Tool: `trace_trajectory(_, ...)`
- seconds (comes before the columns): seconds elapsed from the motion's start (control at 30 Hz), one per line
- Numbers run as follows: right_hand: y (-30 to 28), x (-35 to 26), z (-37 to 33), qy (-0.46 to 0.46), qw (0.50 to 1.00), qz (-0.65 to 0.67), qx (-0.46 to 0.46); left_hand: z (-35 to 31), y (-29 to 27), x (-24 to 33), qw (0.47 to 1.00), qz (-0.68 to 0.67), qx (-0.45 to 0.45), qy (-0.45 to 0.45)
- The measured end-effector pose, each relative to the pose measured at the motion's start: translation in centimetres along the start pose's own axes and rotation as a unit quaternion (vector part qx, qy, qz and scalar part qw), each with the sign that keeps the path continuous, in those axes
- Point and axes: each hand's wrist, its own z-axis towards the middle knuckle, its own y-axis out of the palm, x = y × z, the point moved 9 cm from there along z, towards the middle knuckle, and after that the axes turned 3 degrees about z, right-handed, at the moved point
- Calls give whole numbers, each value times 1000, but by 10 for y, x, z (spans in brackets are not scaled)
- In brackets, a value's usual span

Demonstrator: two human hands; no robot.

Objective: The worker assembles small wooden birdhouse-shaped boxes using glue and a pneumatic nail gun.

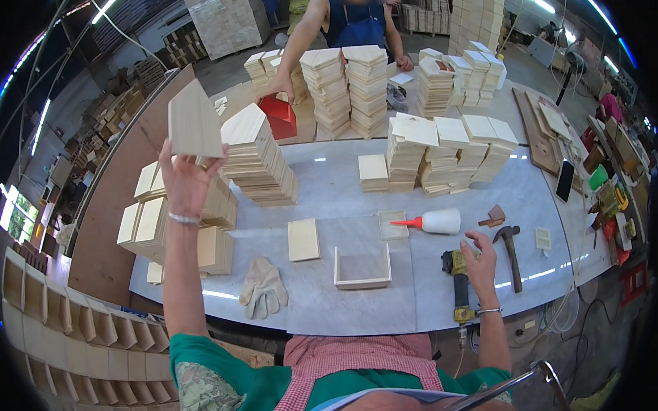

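With your left hand (185, 182) pinching the thin wooden panel (194, 121) aloft over the table's left edge and your right hand (480, 265) half-open on the nail gun (458, 282), keep the panel square for the open frame (363, 268).

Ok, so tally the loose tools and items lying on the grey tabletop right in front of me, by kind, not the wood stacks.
Yellow-and-black power nailer, under the right hand: 1
Steel claw hammer with wooden handle: 1
White glue bottle with red nozzle: 1
Pale fabric work gloves: 1 pair
Open three-sided wooden frame: 1
Flat square wooden panel: 1
Total: 6
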Motion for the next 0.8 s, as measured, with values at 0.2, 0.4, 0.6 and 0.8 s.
trace_trajectory(0.2,26,-63,-10,-46,997,49,-41,-84,38,-69,962,-240,-97,-80)
trace_trajectory(0.4,54,-117,-28,-144,983,77,-85,-139,40,-124,931,-323,-105,-134)
trace_trajectory(0.6,69,-118,-46,-117,980,96,-128,-168,30,-145,919,-342,-78,-180)
trace_trajectory(0.8,78,-116,-55,-120,975,119,-143,-173,35,-153,916,-349,-81,-181)
